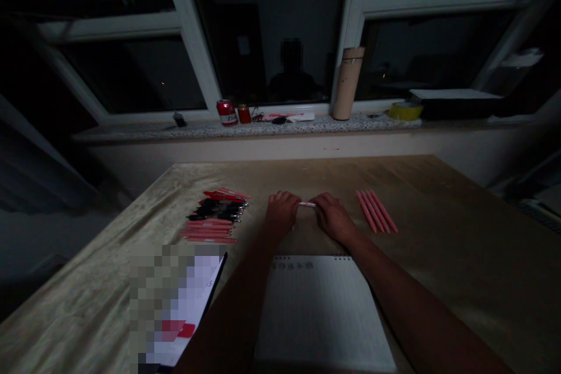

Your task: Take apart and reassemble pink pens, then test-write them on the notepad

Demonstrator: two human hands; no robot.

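Observation:
A slim pink-and-white pen [307,204] lies crosswise between my hands, beyond the top of a spiral notebook [324,310]. My left hand [283,210] is closed on its left end, and my right hand [333,216] is closed on its right end. The fingertips partly hide both ends. To the right lies a row of several pink pens [377,211], side by side. Left of my hands are several more pink pens [209,231], with black pens [219,209] above them and red pens [223,196] at the far side.
A bright-screened device [193,298], partly pixelated, lies left of the notebook under my left forearm's side. On the windowsill stand a red can [227,113], a small jar [244,114], a cardboard tube [349,85] and a yellow tape roll [405,111]. A tan cloth [421,280] covers the table.

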